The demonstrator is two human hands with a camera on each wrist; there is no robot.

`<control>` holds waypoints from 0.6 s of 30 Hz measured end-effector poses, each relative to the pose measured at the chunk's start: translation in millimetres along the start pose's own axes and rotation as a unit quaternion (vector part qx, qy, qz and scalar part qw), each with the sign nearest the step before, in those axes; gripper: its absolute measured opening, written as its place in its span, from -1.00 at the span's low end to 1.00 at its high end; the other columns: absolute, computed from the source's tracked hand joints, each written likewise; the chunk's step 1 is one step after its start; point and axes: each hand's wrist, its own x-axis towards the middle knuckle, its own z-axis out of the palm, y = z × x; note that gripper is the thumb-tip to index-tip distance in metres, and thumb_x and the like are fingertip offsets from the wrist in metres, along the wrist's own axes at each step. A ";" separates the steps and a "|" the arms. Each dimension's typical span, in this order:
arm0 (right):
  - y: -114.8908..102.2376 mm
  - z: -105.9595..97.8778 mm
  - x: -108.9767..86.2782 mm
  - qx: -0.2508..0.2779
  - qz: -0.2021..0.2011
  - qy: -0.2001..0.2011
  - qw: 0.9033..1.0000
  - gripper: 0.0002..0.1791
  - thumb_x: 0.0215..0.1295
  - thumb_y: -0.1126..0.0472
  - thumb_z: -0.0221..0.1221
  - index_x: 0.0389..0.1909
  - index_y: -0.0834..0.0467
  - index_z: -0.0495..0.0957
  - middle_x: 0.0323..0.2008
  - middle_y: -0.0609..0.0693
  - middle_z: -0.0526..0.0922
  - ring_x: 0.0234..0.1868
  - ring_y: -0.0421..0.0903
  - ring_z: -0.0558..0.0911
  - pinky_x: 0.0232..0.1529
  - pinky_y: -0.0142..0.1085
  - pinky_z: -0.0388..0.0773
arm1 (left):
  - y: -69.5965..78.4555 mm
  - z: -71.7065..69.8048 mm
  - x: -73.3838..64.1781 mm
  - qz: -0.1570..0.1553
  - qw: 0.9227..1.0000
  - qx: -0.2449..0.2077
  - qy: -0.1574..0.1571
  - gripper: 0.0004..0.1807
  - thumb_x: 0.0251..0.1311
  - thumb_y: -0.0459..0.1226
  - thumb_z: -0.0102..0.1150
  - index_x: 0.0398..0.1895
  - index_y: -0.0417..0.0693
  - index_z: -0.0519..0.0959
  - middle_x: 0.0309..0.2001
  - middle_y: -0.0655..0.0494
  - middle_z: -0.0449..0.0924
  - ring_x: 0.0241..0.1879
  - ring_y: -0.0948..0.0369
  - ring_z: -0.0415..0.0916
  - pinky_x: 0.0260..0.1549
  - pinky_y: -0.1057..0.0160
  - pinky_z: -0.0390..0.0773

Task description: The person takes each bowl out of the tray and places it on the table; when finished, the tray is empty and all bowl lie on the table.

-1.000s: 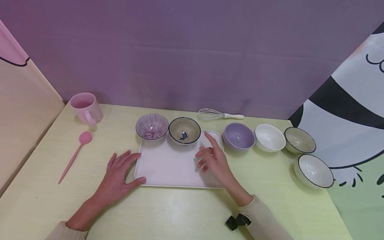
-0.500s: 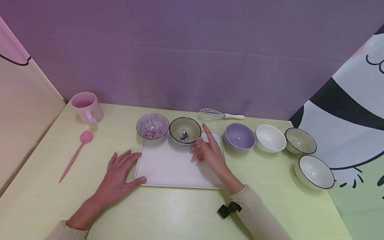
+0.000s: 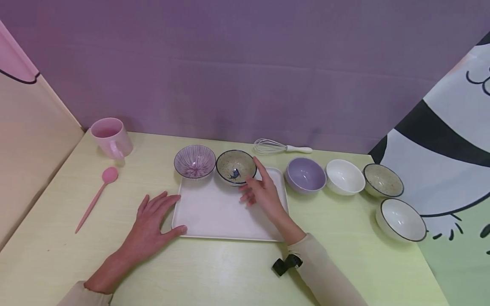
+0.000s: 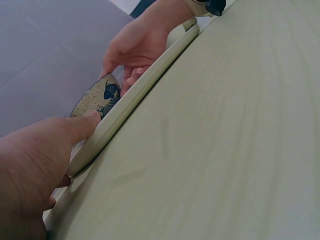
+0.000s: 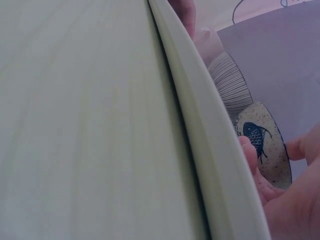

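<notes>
A white rectangular tray [image 3: 226, 212] lies on the table. My left hand [image 3: 151, 227] is spread at its left side, the thumb over the front left corner and the fingertips by the left rim. At the tray's back edge stands a speckled beige bowl [image 3: 234, 163] with a dark blue rim and a blue fish inside. A purple-striped bowl [image 3: 194, 162] stands close by on its left. My right hand [image 3: 268, 197] is at the speckled bowl's right side, its index fingertip at the rim and the other fingers loosely bent below. In the right wrist view, a fish also decorates the bowl's outside [image 5: 272, 155].
Right of the tray stand a purple bowl [image 3: 305, 175], a white bowl [image 3: 345, 177], another speckled bowl [image 3: 383, 180] and a dark-rimmed white bowl [image 3: 401, 220]. A whisk [image 3: 281, 147] lies behind. At left are a pink mug [image 3: 111, 138] and pink spoon [image 3: 95, 197].
My right hand has moved left and slightly back, from above the tray's right part to the speckled bowl's side. The left hand and the bowls have kept their places.
</notes>
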 end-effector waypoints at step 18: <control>-2.1 4.4 -0.2 0.031 0.005 0.072 0.997 -0.14 0.40 0.46 0.04 0.73 -0.01 0.32 -0.44 0.35 0.80 -0.56 -0.15 0.76 -0.60 -0.39 0.65 | 0.7 1.2 0.7 0.014 1.000 -0.001 0.016 -0.15 0.25 0.00 0.60 0.55 -0.10 0.50 0.49 -0.21 0.55 0.60 -0.28 0.27 0.64 -0.46 -0.08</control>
